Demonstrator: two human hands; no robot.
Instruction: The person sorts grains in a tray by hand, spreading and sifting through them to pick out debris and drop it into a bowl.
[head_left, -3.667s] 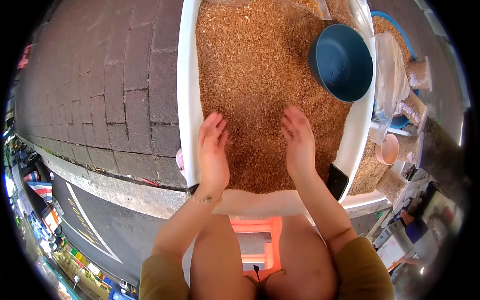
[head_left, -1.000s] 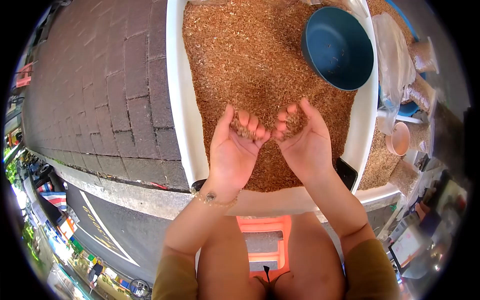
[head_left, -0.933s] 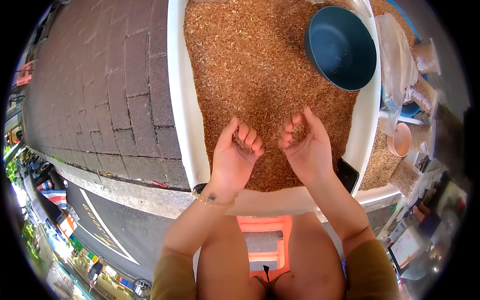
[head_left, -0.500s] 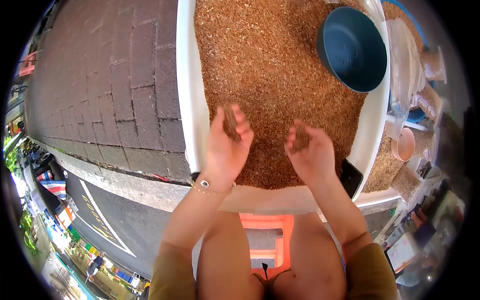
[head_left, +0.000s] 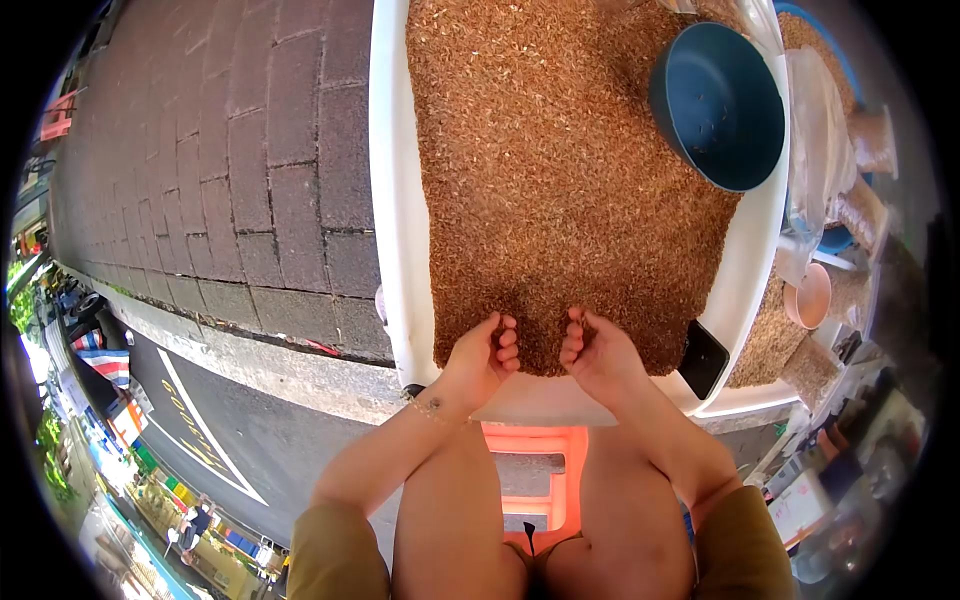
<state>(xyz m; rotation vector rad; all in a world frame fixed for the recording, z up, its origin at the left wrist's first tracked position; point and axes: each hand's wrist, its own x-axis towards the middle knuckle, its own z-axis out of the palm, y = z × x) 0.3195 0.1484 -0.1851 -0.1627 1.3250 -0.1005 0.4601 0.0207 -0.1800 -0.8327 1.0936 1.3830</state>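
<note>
Loose brown flakes [head_left: 560, 200] fill a long white tray [head_left: 400, 250] in front of me; I cannot tell exactly what they are. My left hand [head_left: 484, 356] is at the tray's near edge, its fingers curled in and its thumb up, low over the flakes. Opposite it, a short gap away, my right hand [head_left: 603, 362] is curled the same way. Whatever lies inside either closed hand is hidden. A darker hollow shows in the flakes just beyond the fingers. A black phone [head_left: 703, 358] rests at the tray's near right corner, beside my right wrist.
A dark blue bowl [head_left: 720, 110] stands on the flakes at the far right. Clear plastic bags [head_left: 815, 150] and a pink cup [head_left: 808, 296] sit beyond the right wall. Brick paving [head_left: 250, 180] lies to the left. An orange stool [head_left: 570, 480] shows between my legs.
Both hands have come down and back toward me, to the near edge of the tray. Earlier they were raised with brown flakes in the palms; now their fingers are curled closed.
</note>
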